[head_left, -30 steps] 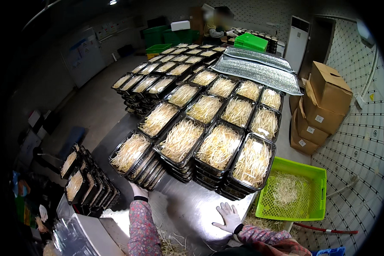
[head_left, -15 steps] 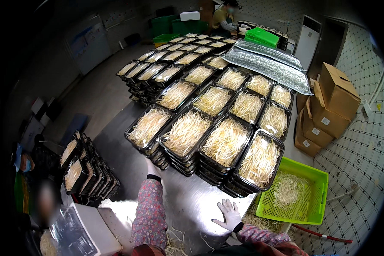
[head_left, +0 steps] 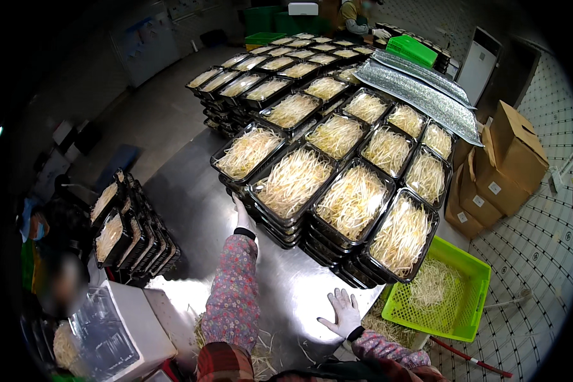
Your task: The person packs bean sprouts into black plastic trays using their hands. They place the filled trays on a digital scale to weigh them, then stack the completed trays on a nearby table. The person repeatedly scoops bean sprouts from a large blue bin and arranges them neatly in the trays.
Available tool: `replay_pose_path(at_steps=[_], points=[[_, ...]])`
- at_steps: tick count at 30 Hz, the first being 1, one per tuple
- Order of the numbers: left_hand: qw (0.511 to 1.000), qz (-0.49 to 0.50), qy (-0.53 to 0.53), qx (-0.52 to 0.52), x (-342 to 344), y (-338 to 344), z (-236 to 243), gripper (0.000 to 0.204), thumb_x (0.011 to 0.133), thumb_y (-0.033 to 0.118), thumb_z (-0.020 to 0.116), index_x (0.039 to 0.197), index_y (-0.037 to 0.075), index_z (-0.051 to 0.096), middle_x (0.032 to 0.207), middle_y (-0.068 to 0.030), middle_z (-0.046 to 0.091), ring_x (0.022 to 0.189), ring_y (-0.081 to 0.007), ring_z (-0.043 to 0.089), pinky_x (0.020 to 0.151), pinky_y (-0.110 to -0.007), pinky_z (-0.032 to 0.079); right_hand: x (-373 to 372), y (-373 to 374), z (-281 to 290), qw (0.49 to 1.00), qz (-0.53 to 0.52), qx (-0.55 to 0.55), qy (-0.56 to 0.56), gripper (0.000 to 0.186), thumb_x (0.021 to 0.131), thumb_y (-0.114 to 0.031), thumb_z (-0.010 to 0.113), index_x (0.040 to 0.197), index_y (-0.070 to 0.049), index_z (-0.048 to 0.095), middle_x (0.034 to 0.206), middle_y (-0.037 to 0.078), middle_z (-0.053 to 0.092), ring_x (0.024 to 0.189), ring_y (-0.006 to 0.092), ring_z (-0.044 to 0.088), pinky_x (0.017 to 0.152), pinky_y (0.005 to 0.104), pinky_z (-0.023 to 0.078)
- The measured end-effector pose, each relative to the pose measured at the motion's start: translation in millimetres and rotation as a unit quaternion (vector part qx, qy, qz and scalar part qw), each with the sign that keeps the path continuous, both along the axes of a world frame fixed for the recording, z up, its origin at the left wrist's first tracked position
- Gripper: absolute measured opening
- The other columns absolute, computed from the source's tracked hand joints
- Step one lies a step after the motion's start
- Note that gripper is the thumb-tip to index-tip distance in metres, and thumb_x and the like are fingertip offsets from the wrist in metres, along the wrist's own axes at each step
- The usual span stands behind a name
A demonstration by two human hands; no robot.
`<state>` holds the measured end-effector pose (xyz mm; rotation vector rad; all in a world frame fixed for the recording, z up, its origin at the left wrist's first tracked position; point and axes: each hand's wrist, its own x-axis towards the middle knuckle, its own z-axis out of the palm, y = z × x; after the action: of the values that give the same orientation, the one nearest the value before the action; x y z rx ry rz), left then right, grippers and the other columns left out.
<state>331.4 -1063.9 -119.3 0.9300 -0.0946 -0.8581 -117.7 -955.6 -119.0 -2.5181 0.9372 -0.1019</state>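
My left hand (head_left: 244, 215), in a white glove, is pressed against the near side of the leftmost front stack of black trays (head_left: 248, 153). Its fingers look stretched out along the stack, partly hidden at the tips. Each top tray holds pale bean sprouts under a clear cover. Resting on the metal table (head_left: 280, 286), my right hand (head_left: 345, 313) is gloved, flat and spread, holding nothing. Just beyond it rises the rightmost front stack, topped by a tray of sprouts (head_left: 398, 235).
A yellow-green crate (head_left: 481, 299) with loose sprouts stands at the right, below cardboard boxes (head_left: 516, 153). Silver insulating sheets (head_left: 420, 92) cover the far right stacks. At left are leaning trays (head_left: 118, 235) and a white box (head_left: 146, 318). Another person (head_left: 353, 22) works at the back.
The leftmost front stack has slid away from me, toward the stacks behind, with my left hand following against it. My right hand stays flat on the table. The whole view has shifted slightly.
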Motion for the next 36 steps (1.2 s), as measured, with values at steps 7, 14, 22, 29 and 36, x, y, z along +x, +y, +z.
replay_pose_path(at_steps=[7,14,22,29,36], points=[[0.999,-0.016,0.026,0.039,-14,52,26,0.111,0.077,0.086,0.041,0.155,0.012,0.013,0.159,-0.0102,0.021,0.144,-0.031,0.027,0.117,-0.045,0.022,-1,0,-10,1.0,0.005,-0.011,-0.012,0.086,0.085,-0.062,0.058,0.146,-0.005,0.037,0.152,0.022,0.034,0.145,0.0367,0.025,0.117,0.0528,0.016],[0.997,0.038,0.032,0.066,-99,146,-19,0.096,0.091,0.069,0.044,0.154,0.005,0.009,0.147,-0.0205,0.037,0.131,-0.0366,0.042,0.109,-0.05,0.034,-3,2,-10,0.999,-0.004,-0.021,-0.048,0.083,0.084,-0.059,0.059,0.145,-0.007,0.04,0.151,0.02,0.036,0.143,0.0359,0.028,0.117,0.0524,0.016],[0.982,-0.066,0.002,0.178,-247,364,17,0.044,0.103,0.031,0.044,0.132,-0.002,0.046,0.108,-0.0143,0.066,0.086,-0.0238,0.067,0.069,-0.036,0.057,3,8,-27,0.996,0.006,-0.084,-0.018,0.087,0.087,-0.059,0.056,0.149,-0.005,0.031,0.154,0.021,0.031,0.144,0.0377,0.024,0.118,0.0508,0.013],[0.98,-0.024,0.035,0.196,-334,474,16,0.039,0.102,0.026,0.049,0.132,0.002,0.052,0.109,-0.0141,0.068,0.085,-0.0217,0.069,0.068,-0.031,0.057,62,96,-35,0.995,0.04,-0.049,-0.071,0.089,0.091,-0.056,0.052,0.152,0.001,0.021,0.157,0.028,0.016,0.147,0.0422,0.011,0.119,0.0486,0.01],[0.935,0.097,-0.206,0.27,-365,553,75,0.033,0.1,0.012,0.052,0.131,0.0,0.054,0.116,-0.0104,0.067,0.101,-0.0141,0.064,0.088,-0.026,0.051,118,204,-13,0.891,0.32,0.194,-0.256,0.071,0.092,-0.031,0.061,0.151,-0.006,0.029,0.154,0.023,0.028,0.145,0.0365,0.023,0.118,0.0432,0.022]])
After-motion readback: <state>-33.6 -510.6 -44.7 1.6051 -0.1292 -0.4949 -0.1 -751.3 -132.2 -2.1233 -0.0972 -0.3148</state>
